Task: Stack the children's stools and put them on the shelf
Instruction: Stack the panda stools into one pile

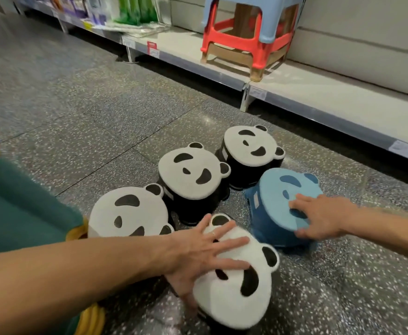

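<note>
Several panda-face children's stools stand close together on the floor. The nearest white stool (241,286) is tilted, and my left hand (198,257) grips its top, fingers spread over the seat and thumb under the rim. A blue panda stool (285,209) to the right is tilted too; my right hand (318,216) holds its seat edge. Three more white-topped stools sit behind: one at the left (128,211), one in the middle (188,175), one at the back (248,146). The low white shelf (331,97) runs along the far right.
A stack of blue, red and tan plastic stools (246,35) stands on the shelf. Packaged goods (135,13) fill the shelf further left. A green and orange plastic object (17,209) lies at my left. The floor is speckled grey terrazzo.
</note>
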`<state>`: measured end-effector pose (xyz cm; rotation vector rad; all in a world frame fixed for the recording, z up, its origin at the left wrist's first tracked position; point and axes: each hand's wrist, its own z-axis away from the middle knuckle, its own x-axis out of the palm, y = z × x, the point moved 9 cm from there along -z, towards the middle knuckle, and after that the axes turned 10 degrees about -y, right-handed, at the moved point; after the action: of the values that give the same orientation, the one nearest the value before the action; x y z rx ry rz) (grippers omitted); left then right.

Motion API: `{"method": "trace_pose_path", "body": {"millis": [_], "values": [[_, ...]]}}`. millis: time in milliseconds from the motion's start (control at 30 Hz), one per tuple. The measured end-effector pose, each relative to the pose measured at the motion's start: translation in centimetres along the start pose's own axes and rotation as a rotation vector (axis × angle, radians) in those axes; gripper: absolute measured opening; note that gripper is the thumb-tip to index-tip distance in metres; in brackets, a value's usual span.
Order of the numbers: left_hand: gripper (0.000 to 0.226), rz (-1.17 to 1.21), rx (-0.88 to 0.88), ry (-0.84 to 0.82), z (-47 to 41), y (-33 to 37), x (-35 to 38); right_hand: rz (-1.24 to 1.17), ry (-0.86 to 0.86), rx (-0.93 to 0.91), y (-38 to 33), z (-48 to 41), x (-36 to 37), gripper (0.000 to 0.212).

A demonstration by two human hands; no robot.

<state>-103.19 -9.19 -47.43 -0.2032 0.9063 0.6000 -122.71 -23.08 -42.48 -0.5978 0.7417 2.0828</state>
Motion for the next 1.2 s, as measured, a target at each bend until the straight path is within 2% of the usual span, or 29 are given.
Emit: {"method": "trace_pose_path", "body": {"millis": [67,133,233,300,467,633,800,1067,1200], "values": [[0.133,0.103,-0.082,0.07,-0.7,-0.8,-0.4,-0.019,0.035,0.098,0.9,-0.3,-0.2,0.067],[0.131,0.157,-0.146,0.099,-1.5,-0.8,-0.4,0.015,0.13,0.149,1.1,-0.3,-0.3,0.068],[0.131,0.194,-0.188,0.066,-2.4,-1.2,-0.7,-0.101,0.405,0.027,-1.1,1.4,-1.2,0.072],[0.132,0.212,-0.221,0.061,-2.0,-2.4,-1.0,-0.23,0.479,-0.092,-3.3,2.8,-1.0,0.073],[0.143,0.416,-0.33,0.144,-0.6,-5.6,1.0,-0.419,0.244,-0.272,-7.9,3.7,3.5,0.105],[0.149,0.489,-0.338,0.208,-0.8,-5.8,2.1,-0.51,0.191,-0.337,-11.5,2.5,4.4,0.122],[0.144,0.482,-0.26,0.294,-0.3,-5.3,0.7,-0.739,0.198,-0.317,-12.8,1.9,4.7,0.125],[0.141,0.446,-0.201,0.469,2.0,-5.8,-4.6,-0.576,0.286,-0.205,-9.4,5.9,0.4,0.121],[0.143,0.365,-0.192,0.519,4.4,-7.6,-8.2,-0.501,0.392,-0.202,-8.2,8.0,-3.4,0.116]]}}
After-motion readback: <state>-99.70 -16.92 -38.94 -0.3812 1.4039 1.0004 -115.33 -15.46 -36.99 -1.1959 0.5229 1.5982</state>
